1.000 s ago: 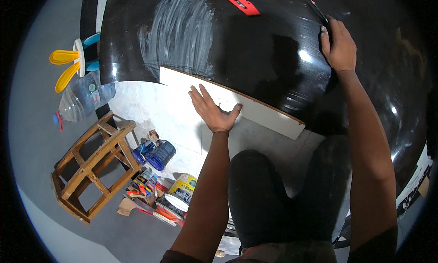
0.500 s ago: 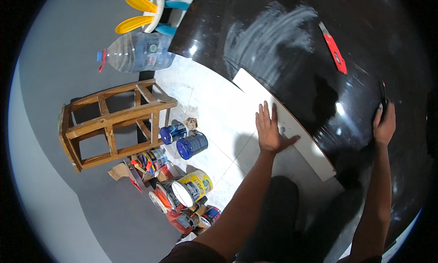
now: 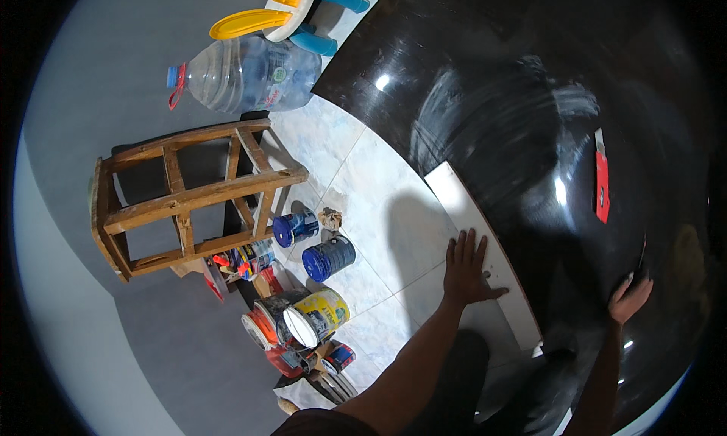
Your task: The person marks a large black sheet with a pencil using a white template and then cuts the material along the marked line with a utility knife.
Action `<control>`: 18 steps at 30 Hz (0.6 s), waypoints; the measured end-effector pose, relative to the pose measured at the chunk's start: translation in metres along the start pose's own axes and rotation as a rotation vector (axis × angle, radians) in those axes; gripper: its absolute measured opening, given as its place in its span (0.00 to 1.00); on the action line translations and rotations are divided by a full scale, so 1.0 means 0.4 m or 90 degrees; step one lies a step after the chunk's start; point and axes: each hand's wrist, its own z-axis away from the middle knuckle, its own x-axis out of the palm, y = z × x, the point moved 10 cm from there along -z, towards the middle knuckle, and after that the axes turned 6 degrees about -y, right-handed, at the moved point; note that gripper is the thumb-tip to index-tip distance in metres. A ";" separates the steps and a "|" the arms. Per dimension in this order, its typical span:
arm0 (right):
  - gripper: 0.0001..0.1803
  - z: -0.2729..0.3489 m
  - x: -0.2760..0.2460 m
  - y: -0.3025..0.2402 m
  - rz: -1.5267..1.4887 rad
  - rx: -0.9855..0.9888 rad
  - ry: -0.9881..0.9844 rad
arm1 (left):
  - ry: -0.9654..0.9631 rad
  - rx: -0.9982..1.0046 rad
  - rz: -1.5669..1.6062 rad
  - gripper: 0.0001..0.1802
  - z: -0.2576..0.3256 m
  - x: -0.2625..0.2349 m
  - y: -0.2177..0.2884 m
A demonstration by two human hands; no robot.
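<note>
My left hand [image 3: 467, 273] lies with fingers spread on a long white board [image 3: 511, 300], along the edge of a glossy dark panel [image 3: 363, 80]. Over the panel, on the right, my right hand [image 3: 630, 298] is closed around a slim dark pen-like tool [image 3: 643, 256]; its exact kind is hard to make out. Farther off on the panel rests a red utility knife [image 3: 602, 182] with its blade out. Pale dusty smears mark the dark surface.
Left of the panel stand a wooden frame [image 3: 182, 203], a large water bottle [image 3: 254, 74], a yellow, white and blue plastic seat [image 3: 299, 16], blue cans [image 3: 328, 259] and a yellow bucket [image 3: 316, 315]. A grey wall [image 3: 98, 179] runs along the left.
The view has turned, so the board, knife and both hands sit lower in the picture. My left hand stays on the board; my right hand still grips the slim tool.
</note>
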 end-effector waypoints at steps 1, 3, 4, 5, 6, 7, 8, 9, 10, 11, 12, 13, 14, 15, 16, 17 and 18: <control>0.27 0.015 -0.022 -0.010 0.092 -0.059 0.068 | -0.012 -0.002 0.002 0.78 -0.005 0.013 0.000; 0.26 0.008 -0.008 0.034 0.015 0.014 -0.025 | -0.039 -0.009 0.005 0.76 -0.011 0.036 0.002; 0.26 0.010 -0.009 0.035 0.007 0.017 -0.018 | -0.045 -0.014 0.003 0.76 -0.011 0.042 -0.005; 0.27 0.014 -0.010 0.036 0.000 0.020 -0.012 | -0.026 -0.003 0.010 0.76 -0.016 0.042 -0.004; 0.27 0.015 -0.012 0.035 -0.006 0.023 -0.010 | -0.010 0.006 0.017 0.76 -0.012 0.041 -0.005; 0.27 0.011 -0.008 0.033 0.008 0.016 -0.005 | 0.006 0.016 0.024 0.76 -0.009 0.041 -0.007; 0.27 0.003 -0.012 0.019 0.024 0.009 -0.005 | -0.021 0.002 0.011 0.75 -0.005 0.054 -0.018; 0.27 0.001 -0.014 0.005 0.041 0.004 -0.004 | -0.026 -0.003 0.008 0.76 0.001 0.059 -0.025; 0.27 -0.005 -0.026 -0.018 0.090 -0.011 0.005 | -0.032 -0.005 0.010 0.77 0.000 0.063 -0.025; 0.27 0.005 -0.004 0.026 0.048 0.003 -0.030 | -0.038 -0.005 0.011 0.77 0.001 0.069 -0.026; 0.27 0.013 -0.010 0.028 0.062 0.002 -0.018 | -0.056 -0.008 -0.008 0.79 0.006 0.083 -0.028; 0.27 0.014 -0.015 0.031 0.081 0.003 -0.004 | -0.038 0.006 -0.008 0.80 0.004 0.088 -0.025; 0.28 0.017 -0.006 0.044 0.074 0.017 -0.026 | -0.021 0.016 -0.008 0.80 0.007 0.088 -0.026; 0.28 0.022 0.008 0.053 0.066 0.031 -0.050 | -0.004 0.023 -0.010 0.81 0.015 0.087 -0.031; 0.29 0.033 0.019 0.068 0.050 0.059 -0.051 | 0.002 0.027 -0.019 0.82 0.021 0.094 -0.036; 0.30 0.049 0.021 0.086 0.041 0.089 -0.052 | -0.035 0.010 -0.030 0.84 0.019 0.107 -0.036; 0.30 0.052 0.028 0.087 0.042 0.098 -0.064 | 0.003 0.038 -0.024 0.85 0.016 0.095 -0.029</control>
